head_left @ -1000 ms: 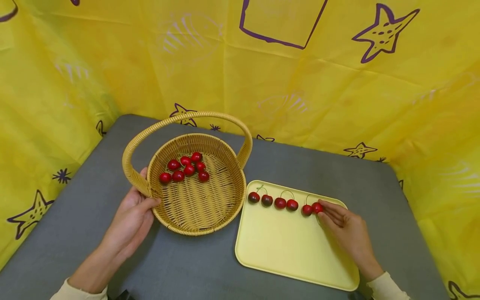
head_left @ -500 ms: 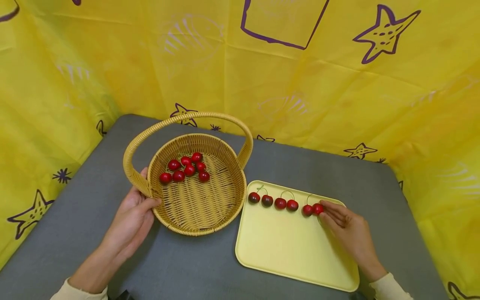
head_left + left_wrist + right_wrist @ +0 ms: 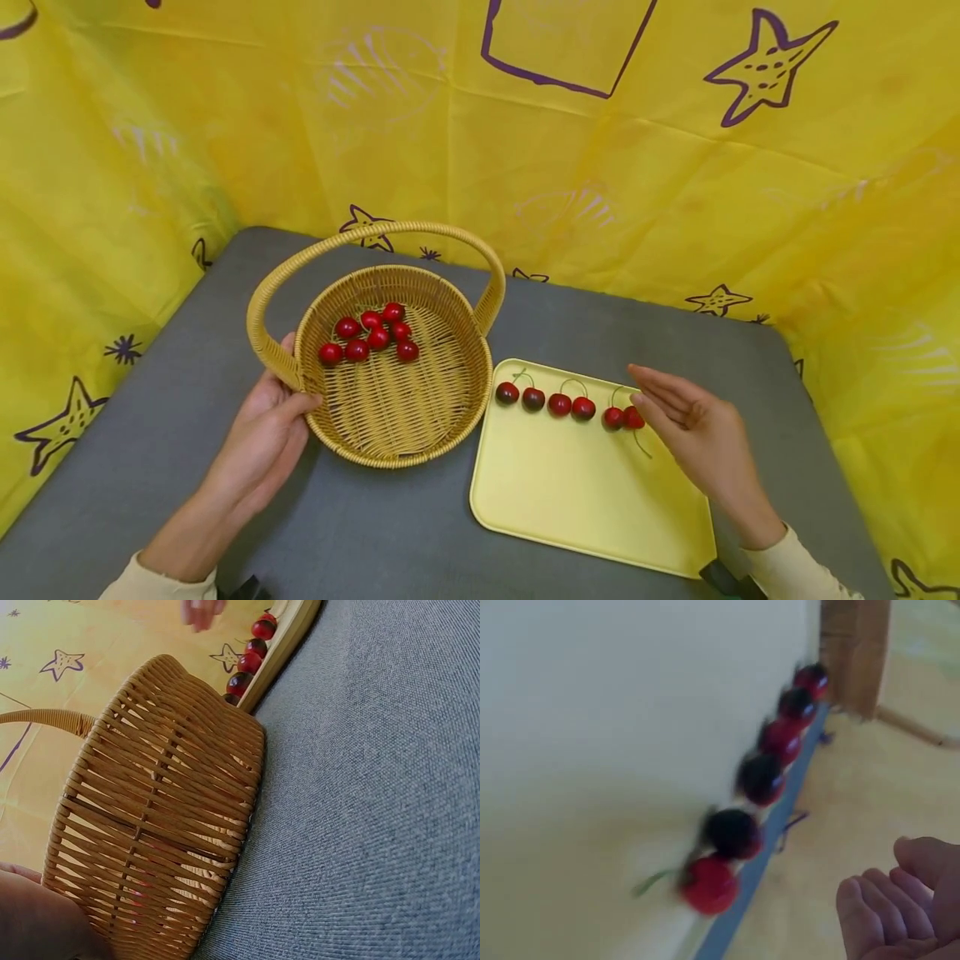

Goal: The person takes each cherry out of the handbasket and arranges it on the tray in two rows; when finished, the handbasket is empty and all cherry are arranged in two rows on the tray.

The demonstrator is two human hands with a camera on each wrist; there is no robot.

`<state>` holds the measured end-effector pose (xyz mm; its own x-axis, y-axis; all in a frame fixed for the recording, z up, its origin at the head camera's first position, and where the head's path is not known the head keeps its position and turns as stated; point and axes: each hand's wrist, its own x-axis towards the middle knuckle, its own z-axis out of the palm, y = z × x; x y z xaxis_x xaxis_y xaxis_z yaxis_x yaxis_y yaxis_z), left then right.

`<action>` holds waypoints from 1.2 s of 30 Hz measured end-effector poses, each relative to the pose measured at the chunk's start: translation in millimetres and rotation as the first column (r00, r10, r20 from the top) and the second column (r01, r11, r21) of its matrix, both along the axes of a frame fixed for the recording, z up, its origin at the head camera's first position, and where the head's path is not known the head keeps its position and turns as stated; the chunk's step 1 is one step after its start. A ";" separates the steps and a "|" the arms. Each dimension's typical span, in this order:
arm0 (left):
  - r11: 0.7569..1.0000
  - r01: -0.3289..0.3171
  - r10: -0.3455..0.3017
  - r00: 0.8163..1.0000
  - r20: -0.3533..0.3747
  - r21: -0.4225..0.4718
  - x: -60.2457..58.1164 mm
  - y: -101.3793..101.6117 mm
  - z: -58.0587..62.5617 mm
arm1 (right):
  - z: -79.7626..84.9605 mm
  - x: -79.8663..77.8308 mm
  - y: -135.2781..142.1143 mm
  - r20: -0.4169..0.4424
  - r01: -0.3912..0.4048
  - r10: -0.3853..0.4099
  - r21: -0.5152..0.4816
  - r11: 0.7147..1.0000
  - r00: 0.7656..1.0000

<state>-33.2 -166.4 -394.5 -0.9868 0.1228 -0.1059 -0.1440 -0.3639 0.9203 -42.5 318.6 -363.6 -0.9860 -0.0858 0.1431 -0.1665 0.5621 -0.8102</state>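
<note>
My left hand (image 3: 258,442) grips the left side of a round wicker basket (image 3: 393,408), thumb over the rim by the foot of its tall handle. Inside, toward the back left, several red cherries (image 3: 357,350) lie clustered. To the right, a pale yellow tray (image 3: 577,492) bears a row of cherries in pairs along its far edge. My right hand (image 3: 705,442) is held over the tray's right side, fingers fairly straight and nothing between them. Its thumb tip overlaps the rightmost cherry (image 3: 633,417) in the head view; in the right wrist view the hand (image 3: 900,907) is apart from the cherries.
A grey cloth-covered table (image 3: 390,533) lies under everything. Yellow fabric (image 3: 480,150) with starfish and fish drawings hangs behind and at both sides. The basket's right rim stands right at the tray's left edge.
My right hand has let go of the rightmost cherry and lifted up off it, fingers straightening, so its stem now shows. My left hand and the basket stay put.
</note>
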 end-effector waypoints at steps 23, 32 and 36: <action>1.000 -0.010 0.010 1.000 0.023 -0.003 0.0 1.0 4.2 | 25.5 -65.7 -194.1 -0.055 -0.482 0.494 -0.339 0.808 0.868; 1.000 0.003 -0.003 0.999 0.033 -0.011 1.0 0.6 4.1 | 8.7 -85.6 -248.9 0.037 -0.560 0.580 -0.213 0.801 0.814; 1.000 0.004 -0.003 0.999 0.032 -0.011 1.8 1.3 4.5 | 1.5 -96.3 -266.8 0.085 -0.584 0.602 -0.169 0.794 0.794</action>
<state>-31.3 -165.1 -390.0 -0.9824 0.1247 -0.1391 -0.1750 -0.3531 0.9191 -138.8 51.8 -362.1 -0.7572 -0.6493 0.0710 -0.3231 0.2780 -0.9046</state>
